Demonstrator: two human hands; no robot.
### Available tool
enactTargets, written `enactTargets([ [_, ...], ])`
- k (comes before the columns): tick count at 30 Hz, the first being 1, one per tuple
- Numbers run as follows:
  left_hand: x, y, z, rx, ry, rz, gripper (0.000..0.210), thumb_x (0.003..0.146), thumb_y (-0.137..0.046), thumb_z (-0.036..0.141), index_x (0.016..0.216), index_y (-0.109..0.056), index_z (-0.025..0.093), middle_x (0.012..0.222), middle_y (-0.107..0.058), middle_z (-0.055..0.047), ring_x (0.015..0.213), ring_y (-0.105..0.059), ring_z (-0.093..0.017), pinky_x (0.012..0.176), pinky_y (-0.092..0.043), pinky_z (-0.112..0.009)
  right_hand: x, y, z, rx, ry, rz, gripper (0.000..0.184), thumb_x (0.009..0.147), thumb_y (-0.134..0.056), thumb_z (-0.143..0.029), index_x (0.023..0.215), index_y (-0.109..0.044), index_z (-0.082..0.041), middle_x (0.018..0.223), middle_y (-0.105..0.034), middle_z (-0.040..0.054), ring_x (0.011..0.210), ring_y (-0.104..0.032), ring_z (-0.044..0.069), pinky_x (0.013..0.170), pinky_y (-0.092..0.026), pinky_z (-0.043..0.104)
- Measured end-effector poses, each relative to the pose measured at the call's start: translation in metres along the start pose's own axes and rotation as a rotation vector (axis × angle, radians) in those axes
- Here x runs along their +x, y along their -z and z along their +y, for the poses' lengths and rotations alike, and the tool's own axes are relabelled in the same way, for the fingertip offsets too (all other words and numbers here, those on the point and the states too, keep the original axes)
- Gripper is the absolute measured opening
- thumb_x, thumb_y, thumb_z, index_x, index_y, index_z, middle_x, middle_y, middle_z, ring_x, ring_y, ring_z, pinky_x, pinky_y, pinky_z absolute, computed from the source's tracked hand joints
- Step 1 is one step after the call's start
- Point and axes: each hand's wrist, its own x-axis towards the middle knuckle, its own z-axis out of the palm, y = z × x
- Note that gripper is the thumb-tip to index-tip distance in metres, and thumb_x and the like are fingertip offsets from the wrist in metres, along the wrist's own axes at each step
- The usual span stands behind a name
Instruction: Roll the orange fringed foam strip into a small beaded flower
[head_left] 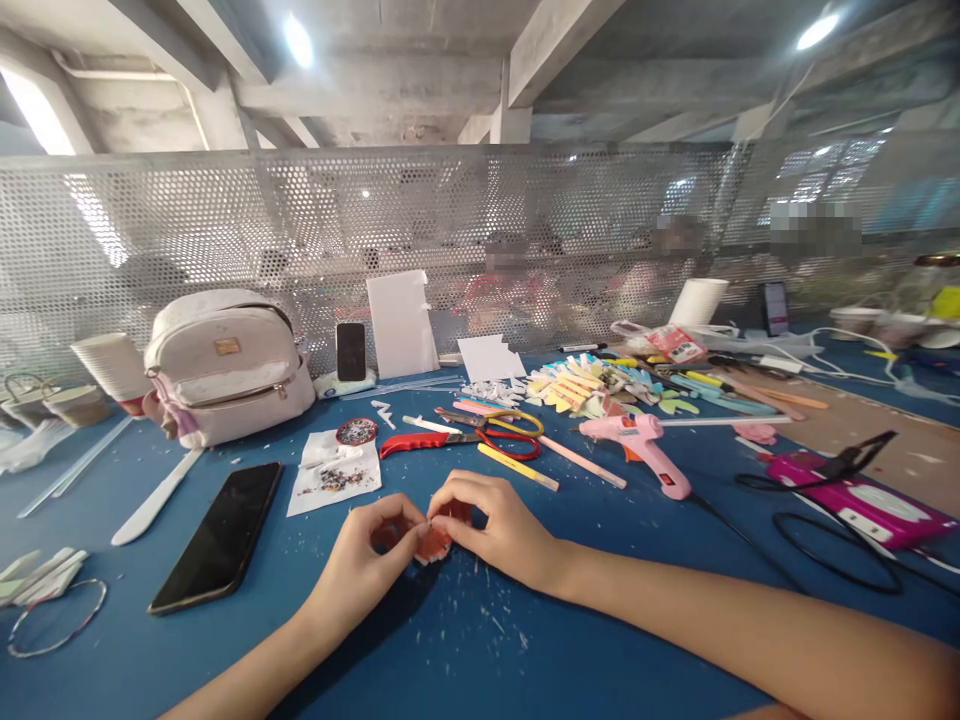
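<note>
Both hands meet over the blue felt-covered counter, the left hand and right hand each with its grip pinched together on a small red-orange craft piece with a white fringed edge, which sits low at the centre of view; it seems to be foam or paper, though fingers hide most of it. Working it well would call for short, steady fingertip pinches with the piece kept close to the counter. At 12 o'clock lie two pairs of scissors, one red-handled, one yellow-handled; one pink glue gun at 1 o'clock; and two black phones, one lying flat at 9 o'clock, one propped upright at 11.
</note>
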Motion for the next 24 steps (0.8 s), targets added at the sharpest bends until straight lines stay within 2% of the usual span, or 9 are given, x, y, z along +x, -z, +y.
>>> enactTargets([
  [18, 0.0003, -0.0027, 0.0028, 0.037, 0.006, -0.007, 0.018, 0.088, -0.06, 0.027, 0.076, -0.067, 0.016, 0.071, -0.073, -0.005, 0.067, -0.068, -0.019, 0.066, -0.052, -0.028, 0.0006, -0.0019, -0.0008, 0.047, 0.003, -0.014, 0.012, 0.081, -0.057, -0.005, 0.08, -0.057, -0.017, 0.078, -0.05, -0.0024, 0.061, -0.05, 0.009, 0.058, -0.042, 0.02],
  [21, -0.0004, -0.0034, 0.0031, -0.007, 0.03, -0.015, 0.015, 0.086, -0.062, 0.027, 0.078, -0.066, 0.016, 0.07, -0.072, -0.004, 0.067, -0.068, -0.019, 0.067, -0.052, -0.027, 0.0001, -0.003, 0.0001, 0.036, 0.008, -0.013, 0.012, 0.081, -0.058, -0.006, 0.079, -0.056, -0.017, 0.078, -0.05, -0.0027, 0.061, -0.049, 0.008, 0.058, -0.042, 0.02],
  [24, 0.0007, -0.0028, -0.0004, -0.084, 0.025, -0.027, 0.021, 0.089, -0.061, 0.032, 0.076, -0.065, 0.016, 0.069, -0.07, -0.003, 0.064, -0.066, -0.016, 0.061, -0.049, -0.024, -0.0006, -0.0035, 0.0002, 0.035, 0.009, -0.023, 0.01, 0.084, -0.058, -0.008, 0.081, -0.057, -0.018, 0.079, -0.05, -0.0024, 0.062, -0.049, 0.009, 0.06, -0.042, 0.02],
])
